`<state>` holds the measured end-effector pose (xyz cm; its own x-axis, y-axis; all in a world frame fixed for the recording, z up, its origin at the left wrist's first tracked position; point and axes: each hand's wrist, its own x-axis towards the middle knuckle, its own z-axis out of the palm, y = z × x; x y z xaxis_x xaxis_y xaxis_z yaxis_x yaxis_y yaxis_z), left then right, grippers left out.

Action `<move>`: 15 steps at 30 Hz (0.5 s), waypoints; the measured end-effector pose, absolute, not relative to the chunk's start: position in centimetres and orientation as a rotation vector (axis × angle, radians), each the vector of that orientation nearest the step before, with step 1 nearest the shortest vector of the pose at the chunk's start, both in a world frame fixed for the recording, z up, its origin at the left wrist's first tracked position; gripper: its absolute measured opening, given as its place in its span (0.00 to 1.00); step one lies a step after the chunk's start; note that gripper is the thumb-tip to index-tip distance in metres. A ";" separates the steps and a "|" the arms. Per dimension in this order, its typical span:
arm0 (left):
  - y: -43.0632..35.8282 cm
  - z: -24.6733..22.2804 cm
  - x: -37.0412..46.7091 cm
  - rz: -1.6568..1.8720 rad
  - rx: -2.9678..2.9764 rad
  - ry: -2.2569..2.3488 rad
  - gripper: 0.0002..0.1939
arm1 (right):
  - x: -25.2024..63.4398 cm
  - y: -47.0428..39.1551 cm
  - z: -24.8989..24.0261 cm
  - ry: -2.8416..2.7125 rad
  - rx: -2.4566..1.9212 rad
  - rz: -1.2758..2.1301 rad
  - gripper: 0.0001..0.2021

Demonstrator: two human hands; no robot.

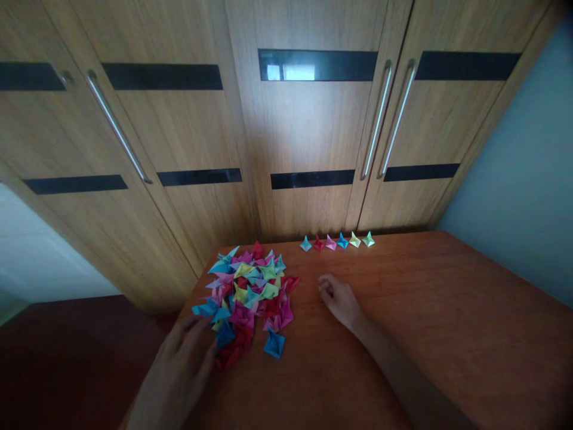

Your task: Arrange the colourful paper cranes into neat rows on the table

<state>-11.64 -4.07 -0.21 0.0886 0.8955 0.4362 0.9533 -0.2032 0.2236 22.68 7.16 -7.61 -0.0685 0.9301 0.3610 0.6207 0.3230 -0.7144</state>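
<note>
A heap of folded paper pieces (253, 280) in red, pink, blue, yellow and green lies at the left of the brown table (425, 286). At the heap's near left edge is my left hand (185, 358), fingers and thumb apart, close to blue and red pieces; whether it touches them I cannot tell. My right hand (339, 298) rests on the table to the right of the heap, its fingers curled in with nothing visible in them. One blue folded piece (274, 344) sits apart in front of the heap. Along the far edge stand several small folded pieces (342, 241) in a row.
Wooden cupboard doors (308, 131) with metal handles (376, 122) and dark strips rise right behind the table. A pale blue wall (514, 161) stands at the right. The table's left edge drops to a dark floor (80, 358).
</note>
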 end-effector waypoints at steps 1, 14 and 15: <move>-4.6 -0.4 -11.6 -0.719 -2.254 -1.924 0.14 | 22.7 7.1 -7.7 -1.774 -1.387 0.490 0.10; -5.7 -3.8 -10.8 -0.723 -2.314 -2.080 0.12 | 22.9 7.0 -7.8 -1.742 -1.377 0.534 0.10; -5.6 -3.8 -10.8 -0.732 -2.319 -2.086 0.12 | 22.9 6.9 -7.7 -1.743 -1.375 0.539 0.10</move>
<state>-10.83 -5.58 -3.84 0.0485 0.9557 0.2902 0.9273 -0.1511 0.3424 22.92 6.92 -7.74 -0.0551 0.9383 0.3415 0.5816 0.3082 -0.7528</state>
